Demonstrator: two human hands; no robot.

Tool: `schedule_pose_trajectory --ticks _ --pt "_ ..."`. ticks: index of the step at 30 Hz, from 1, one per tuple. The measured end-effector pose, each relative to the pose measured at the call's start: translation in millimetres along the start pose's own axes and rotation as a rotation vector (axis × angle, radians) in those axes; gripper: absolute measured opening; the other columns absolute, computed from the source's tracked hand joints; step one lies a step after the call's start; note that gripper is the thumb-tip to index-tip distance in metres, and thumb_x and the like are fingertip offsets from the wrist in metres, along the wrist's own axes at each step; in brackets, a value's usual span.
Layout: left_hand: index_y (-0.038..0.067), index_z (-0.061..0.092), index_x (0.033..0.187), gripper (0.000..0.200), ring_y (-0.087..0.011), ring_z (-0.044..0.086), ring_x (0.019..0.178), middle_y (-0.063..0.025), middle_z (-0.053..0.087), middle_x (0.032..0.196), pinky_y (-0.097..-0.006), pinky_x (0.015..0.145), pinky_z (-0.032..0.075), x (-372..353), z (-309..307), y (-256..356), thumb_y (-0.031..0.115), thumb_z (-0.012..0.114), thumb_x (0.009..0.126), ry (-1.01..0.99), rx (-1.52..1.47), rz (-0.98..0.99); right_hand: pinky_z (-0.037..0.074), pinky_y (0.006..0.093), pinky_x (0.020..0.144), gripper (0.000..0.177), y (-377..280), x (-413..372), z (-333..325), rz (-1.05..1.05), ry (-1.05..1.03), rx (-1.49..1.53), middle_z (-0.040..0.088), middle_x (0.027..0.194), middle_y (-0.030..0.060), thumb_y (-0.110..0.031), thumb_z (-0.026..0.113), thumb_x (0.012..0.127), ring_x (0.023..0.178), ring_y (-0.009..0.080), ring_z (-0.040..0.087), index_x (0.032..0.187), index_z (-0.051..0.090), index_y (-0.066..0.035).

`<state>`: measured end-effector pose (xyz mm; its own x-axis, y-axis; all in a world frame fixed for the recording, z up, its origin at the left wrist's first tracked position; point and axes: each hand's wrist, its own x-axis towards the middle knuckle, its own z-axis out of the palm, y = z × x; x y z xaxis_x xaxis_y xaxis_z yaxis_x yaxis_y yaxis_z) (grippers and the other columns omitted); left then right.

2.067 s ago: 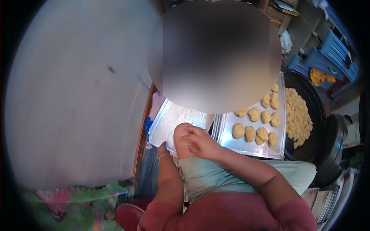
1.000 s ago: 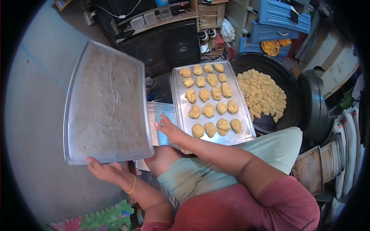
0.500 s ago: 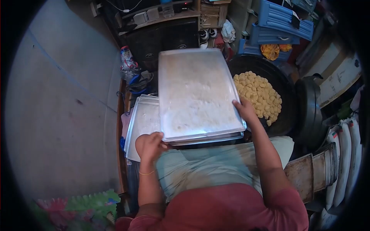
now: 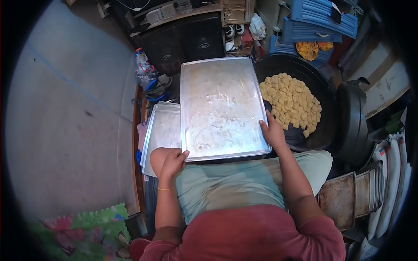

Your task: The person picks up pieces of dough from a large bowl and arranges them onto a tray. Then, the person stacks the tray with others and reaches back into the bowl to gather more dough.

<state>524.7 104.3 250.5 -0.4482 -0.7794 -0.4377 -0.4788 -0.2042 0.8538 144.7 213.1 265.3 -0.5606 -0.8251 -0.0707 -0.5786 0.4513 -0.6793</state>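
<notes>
A flat metal baking tray (image 4: 224, 108) lies in front of my crossed legs. My left hand (image 4: 173, 163) is closed at its near left corner, thumb on the rim. Along the right edge, my right hand (image 4: 273, 132) grips the rim with its thumb on top and its fingers partly hidden. Other metal trays (image 4: 163, 130) lie to the left, partly under this one. Right of it, a wide black basin (image 4: 324, 113) holds a heap of yellowish dough pieces (image 4: 292, 102).
Browned trays (image 4: 338, 201) stand at my right beside upright white sacks (image 4: 392, 178). A black lid-like round object (image 4: 352, 124) leans past the basin. Blue plastic drawers (image 4: 320, 32) stand at the back right. A black cabinet (image 4: 185, 45) is ahead, and a pale wall (image 4: 78, 122) is at left.
The held tray has come down a little and lies flatter; the tray edge that showed beneath it is now mostly covered. Both hands stay on its rim.
</notes>
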Motion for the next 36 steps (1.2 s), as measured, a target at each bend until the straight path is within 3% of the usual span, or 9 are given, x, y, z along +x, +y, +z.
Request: schedule_pose_trajectory --ticks 4,7,11,14,16,21,26,29,36 --pt "-0.004 0.053 0.116 0.04 -0.0167 0.056 0.091 -0.01 0.059 0.097 -0.0285 0.081 0.047 18 -44 45 0.027 0.059 0.092 0.648 0.222 0.566 0.033 0.0432 0.103 0.065 -38 14 -48 -0.454 0.307 -0.04 0.041 0.134 0.0266 -0.026 0.059 0.088 0.126 0.041 0.039 0.14 0.031 0.0" --pt "-0.003 0.049 0.127 0.041 -0.0161 0.052 0.113 -0.0139 0.056 0.119 -0.029 0.091 0.044 -10 -36 170 0.023 0.053 0.095 0.777 -0.226 0.716 0.028 0.0436 0.108 0.066 -133 6 -126 -0.816 0.663 0.05 0.035 0.142 0.0238 -0.026 0.059 0.089 0.132 0.0379 0.034 0.141 0.03 0.001" --pt "-0.001 0.045 0.132 0.045 -0.0298 0.04 0.129 -0.0178 0.042 0.138 -0.0395 0.106 0.032 20 -12 224 0.02 0.054 0.093 0.75 0.216 0.989 0.018 0.0475 0.111 0.066 -199 11 -128 -1.015 0.905 0.14 0.031 0.145 0.0222 -0.033 0.055 0.09 0.136 0.0371 0.028 0.142 0.029 -0.001" --pt "0.0 0.033 0.14 0.062 -0.0333 0.023 0.139 -0.0195 0.029 0.147 -0.0478 0.113 0.011 108 43 179 0.034 0.051 0.091 0.877 0.999 0.848 0.01 0.0488 0.113 0.071 -169 68 -25 -0.739 0.605 -0.225 0.024 0.15 0.0175 -0.046 0.043 0.092 0.14 0.0315 0.019 0.145 0.025 -0.003" --pt "-0.001 0.027 0.143 0.073 -0.0369 0.019 0.139 -0.0235 0.025 0.148 -0.0488 0.113 0.011 148 83 97 0.045 0.05 0.09 0.442 1.1 0.457 0.006 0.048 0.114 0.078 -71 110 87 -0.424 0.086 -0.441 0.021 0.151 0.016 -0.057 0.039 0.089 0.141 0.0266 0.017 0.146 0.023 -0.005" --pt "-0.001 0.026 0.143 0.074 -0.0392 0.015 0.14 -0.0262 0.021 0.148 -0.0476 0.113 0.012 163 72 108 0.042 0.053 0.089 0.487 1.016 0.53 0.006 0.0484 0.114 0.078 -76 119 75 -0.419 0.015 -0.424 0.024 0.15 0.0163 -0.056 0.042 0.088 0.141 0.0268 0.018 0.145 0.026 -0.006" --pt "-0.004 0.031 0.14 0.071 -0.0394 0.019 0.138 -0.0278 0.024 0.147 -0.0449 0.113 0.015 150 9 79 0.043 0.053 0.09 0.713 0.515 0.53 0.022 0.0374 0.111 0.07 -18 128 14 -0.187 0.303 0.367 0.037 0.143 0.0205 -0.038 0.059 0.088 0.135 0.033 0.03 0.141 0.034 -0.002" --pt "-0.004 0.023 0.143 0.075 -0.0272 0.025 0.138 -0.0208 0.025 0.149 -0.0352 0.113 0.018 141 -8 52 0.052 0.04 0.095 0.256 -0.641 0.098 0.027 0.0337 0.107 0.083 34 138 20 0.229 -0.299 0.914 0.037 0.143 0.0169 -0.061 0.051 0.085 0.13 0.0301 0.037 0.14 0.036 0.0" --pt "0.0 0.015 0.146 0.067 -0.0261 0.009 0.143 -0.0178 0.015 0.153 -0.0326 0.114 0.008 194 22 24 0.041 0.038 0.098 0.174 -0.173 0.421 0.046 0.0345 0.09 0.07 2 121 17 0.395 -0.376 0.948 0.059 0.118 0.0166 -0.05 0.058 0.085 0.104 0.026 0.059 0.132 0.045 0.0"
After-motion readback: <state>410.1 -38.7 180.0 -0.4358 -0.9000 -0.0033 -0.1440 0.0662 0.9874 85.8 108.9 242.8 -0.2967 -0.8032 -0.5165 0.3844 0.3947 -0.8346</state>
